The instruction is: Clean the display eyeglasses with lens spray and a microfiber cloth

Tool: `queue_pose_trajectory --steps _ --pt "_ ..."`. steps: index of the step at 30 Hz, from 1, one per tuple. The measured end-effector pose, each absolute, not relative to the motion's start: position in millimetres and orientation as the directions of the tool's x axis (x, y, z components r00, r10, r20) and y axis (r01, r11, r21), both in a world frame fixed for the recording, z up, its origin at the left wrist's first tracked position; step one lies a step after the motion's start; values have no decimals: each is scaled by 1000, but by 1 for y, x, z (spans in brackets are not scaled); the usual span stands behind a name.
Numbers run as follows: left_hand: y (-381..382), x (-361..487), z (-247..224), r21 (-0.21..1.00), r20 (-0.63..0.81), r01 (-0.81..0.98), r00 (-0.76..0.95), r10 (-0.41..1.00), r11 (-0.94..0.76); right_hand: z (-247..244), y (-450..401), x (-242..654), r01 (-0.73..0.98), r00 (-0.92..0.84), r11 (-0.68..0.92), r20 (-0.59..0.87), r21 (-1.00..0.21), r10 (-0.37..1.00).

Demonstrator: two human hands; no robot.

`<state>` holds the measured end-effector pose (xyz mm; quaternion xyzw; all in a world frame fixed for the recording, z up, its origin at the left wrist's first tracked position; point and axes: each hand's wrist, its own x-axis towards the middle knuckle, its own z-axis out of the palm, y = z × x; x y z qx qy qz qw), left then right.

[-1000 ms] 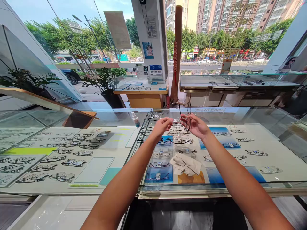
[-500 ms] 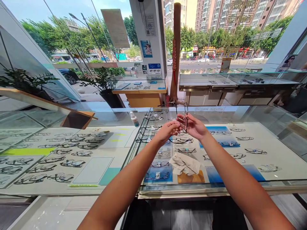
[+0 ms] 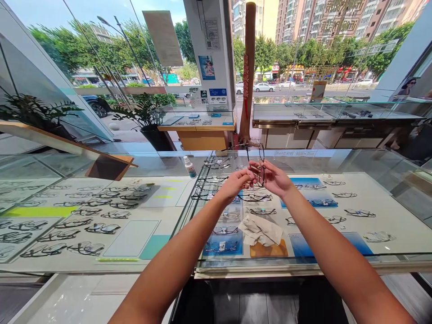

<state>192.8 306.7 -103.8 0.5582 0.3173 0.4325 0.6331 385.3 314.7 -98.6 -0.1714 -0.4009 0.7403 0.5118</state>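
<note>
A pair of thin dark-framed glasses [image 3: 262,155] is held up above the glass display case, its lenses turned nearly edge-on. My left hand [image 3: 239,183] pinches the lower part of the frame from the left. Around the frame's right side, the fingers of my right hand [image 3: 275,179] are bent against it. Below my hands, a crumpled beige cloth [image 3: 260,230] lies on the glass top, over an orange-brown card [image 3: 270,249]. Rows of glasses [image 3: 263,211] sit inside the case under and around my hands.
A small white spray bottle [image 3: 189,167] stands left of my hands on the glass. Another case [image 3: 131,240] with many glasses adjoins at the left. A wooden-edged board [image 3: 111,167] leans over it. An open white drawer [image 3: 84,297] is at the lower left.
</note>
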Motion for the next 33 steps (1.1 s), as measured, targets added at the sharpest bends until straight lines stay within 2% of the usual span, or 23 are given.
queue_pose_trajectory --steps 14,19,24,33 --pt "303 192 -99 978 82 -210 439 895 13 -97 313 385 -623 -421 -152 165 -767 892" --pt "302 192 -98 973 145 -228 457 878 -42 -102 315 382 -620 -422 -151 164 -770 892" --pt "301 191 -94 959 168 -276 361 917 -67 -105 317 380 -655 -382 -130 177 -744 907" --pt "310 189 -95 934 119 -351 153 981 -58 -100 317 383 -681 -286 -83 160 -727 945"
